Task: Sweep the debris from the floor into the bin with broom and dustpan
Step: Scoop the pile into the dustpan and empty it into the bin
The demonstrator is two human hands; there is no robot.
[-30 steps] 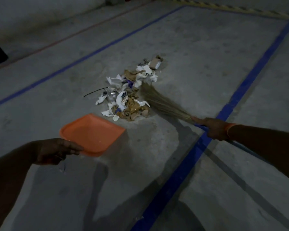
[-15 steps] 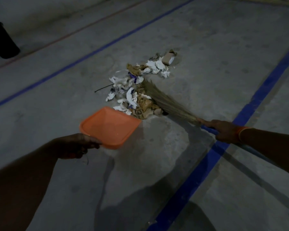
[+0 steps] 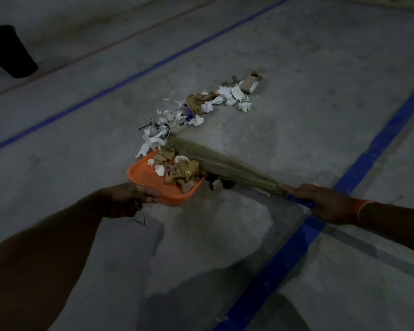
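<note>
An orange dustpan rests low on the concrete floor, gripped at its near edge by my left hand. Brown and white scraps lie inside its far right part. My right hand holds the blue handle of a straw broom, whose bristles lie against the pan's right side. A trail of torn white paper, brown scraps and a small cardboard box, the debris, stretches away from the pan toward the upper right. A dark bin stands at the far left.
Blue painted lines cross the grey floor on the right and diagonally at the upper left, with a thin red line beyond. A few scraps lie on the floor just right of the pan. My shadow falls across the near floor.
The dustpan went forward and down to the near end of the pile. The broom swept left, pushing brown and white scraps into the pan.
</note>
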